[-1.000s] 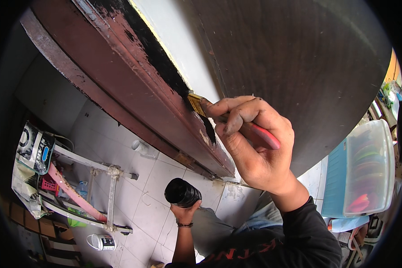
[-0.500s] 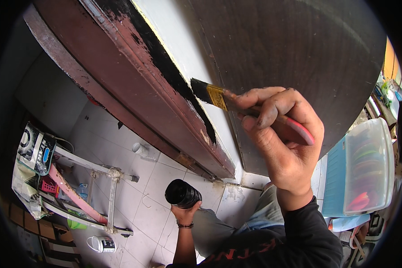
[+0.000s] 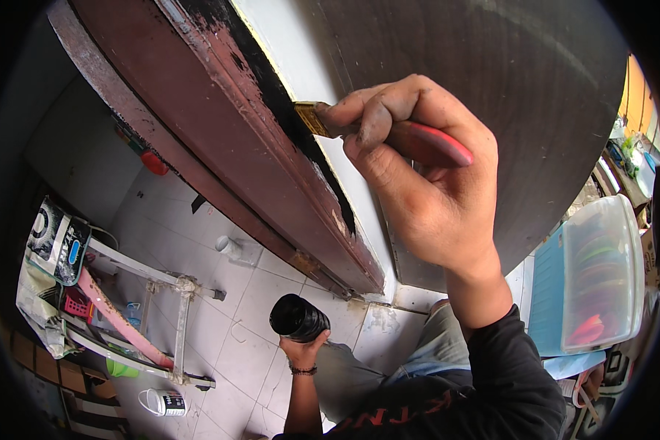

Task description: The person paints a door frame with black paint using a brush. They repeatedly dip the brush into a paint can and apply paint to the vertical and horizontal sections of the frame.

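Observation:
A paintbrush (image 3: 429, 144) with a red-tipped handle and a gold metal band is pinched in my right hand (image 3: 436, 187). Its bristles meet the black-painted strip (image 3: 279, 103) along the edge of the reddish-brown door frame (image 3: 220, 125), beside the white wall (image 3: 297, 51); the bristle tips blend into the black paint there. Lower down, my left hand (image 3: 304, 350) is wrapped round a black paint-coated container (image 3: 298, 317), its dark round opening facing up. What lies inside it is too dark to tell.
A dark wooden panel (image 3: 506, 88) stands right of the wall. At left is a metal stepladder (image 3: 180, 323) with a labelled pack (image 3: 57, 238) on top. A white pail (image 3: 165, 402) and a clear cup (image 3: 229, 245) are on the tiled floor. A lidded plastic box (image 3: 587, 275) sits at right.
My right hand has moved up and left with the paintbrush, bringing the bristles further onto the black strip. My left hand and the container have hardly moved.

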A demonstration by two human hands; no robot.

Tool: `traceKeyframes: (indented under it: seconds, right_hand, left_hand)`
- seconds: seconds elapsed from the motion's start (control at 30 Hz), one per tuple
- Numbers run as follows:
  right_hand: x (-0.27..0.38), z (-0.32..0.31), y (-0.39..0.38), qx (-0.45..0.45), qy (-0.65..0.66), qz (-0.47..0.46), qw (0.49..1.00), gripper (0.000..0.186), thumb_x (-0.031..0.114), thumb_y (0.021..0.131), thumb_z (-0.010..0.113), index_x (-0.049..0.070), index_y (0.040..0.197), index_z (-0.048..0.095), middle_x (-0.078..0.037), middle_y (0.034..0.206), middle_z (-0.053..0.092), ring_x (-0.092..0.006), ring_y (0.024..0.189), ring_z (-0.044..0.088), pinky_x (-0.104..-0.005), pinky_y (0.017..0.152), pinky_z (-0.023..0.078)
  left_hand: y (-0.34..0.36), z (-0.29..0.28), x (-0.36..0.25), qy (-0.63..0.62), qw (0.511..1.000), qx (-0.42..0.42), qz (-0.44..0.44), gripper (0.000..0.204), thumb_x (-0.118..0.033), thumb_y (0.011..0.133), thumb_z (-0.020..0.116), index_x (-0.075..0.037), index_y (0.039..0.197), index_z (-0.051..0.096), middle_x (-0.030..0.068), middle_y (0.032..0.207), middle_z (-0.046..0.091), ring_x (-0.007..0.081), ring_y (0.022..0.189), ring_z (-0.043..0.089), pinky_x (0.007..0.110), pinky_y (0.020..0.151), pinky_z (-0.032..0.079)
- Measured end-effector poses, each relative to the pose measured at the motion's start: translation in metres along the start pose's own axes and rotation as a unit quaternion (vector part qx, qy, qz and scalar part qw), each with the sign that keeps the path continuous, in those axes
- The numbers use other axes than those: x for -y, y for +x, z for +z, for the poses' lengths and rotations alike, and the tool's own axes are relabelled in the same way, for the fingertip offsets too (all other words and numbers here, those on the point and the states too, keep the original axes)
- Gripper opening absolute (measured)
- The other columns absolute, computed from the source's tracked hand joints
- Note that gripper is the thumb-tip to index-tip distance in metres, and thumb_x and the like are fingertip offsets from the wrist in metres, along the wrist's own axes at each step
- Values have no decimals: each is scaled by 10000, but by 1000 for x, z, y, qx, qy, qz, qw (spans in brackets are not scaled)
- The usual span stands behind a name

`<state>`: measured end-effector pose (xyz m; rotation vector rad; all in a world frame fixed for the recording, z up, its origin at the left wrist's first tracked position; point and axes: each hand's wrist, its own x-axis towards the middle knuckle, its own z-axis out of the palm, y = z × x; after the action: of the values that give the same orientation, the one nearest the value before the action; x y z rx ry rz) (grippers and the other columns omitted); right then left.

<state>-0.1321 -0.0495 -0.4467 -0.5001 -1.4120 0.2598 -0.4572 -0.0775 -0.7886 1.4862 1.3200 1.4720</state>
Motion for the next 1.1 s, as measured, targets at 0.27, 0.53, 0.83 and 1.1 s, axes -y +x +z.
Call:
traceKeyframes:
  seconds: [0.27,0.53,0.83,1.1]
  right_hand:
    - [21,-13,-15,-85,31,-46,995,202,-98,888,650,42,932,513,-217,1088,680,-311,1070,693,-390,943,557]
    - [-20,6,-40,-169,82,-111,976,185,-114,844,692,21,884,571,-210,1043,707,-271,987,692,-380,886,551]
    - [-69,-6,-127,-65,-33,0,997,189,-116,768,688,38,820,592,-151,986,741,-279,930,684,-384,846,537]
    - [-45,-18,-114,-68,-40,-32,996,210,-128,736,709,33,823,606,-174,1003,738,-305,928,677,-400,867,535]
  left_hand:
    - [-3,-5,9,-3,1000,-8,-5,747,-124,581,977,51,1195,590,133,1093,699,218,957,702,343,886,576]
    - [0,-3,-3,8,1000,0,7,736,-124,585,973,56,1191,596,134,1093,704,217,960,707,350,900,572]
    - [0,-1,-8,11,1000,24,1,686,-80,607,946,1,1203,616,85,1120,681,189,1008,679,339,932,548]
    - [0,9,-21,-4,1000,6,6,617,-96,616,950,41,1133,643,111,1076,708,203,967,701,342,912,557]
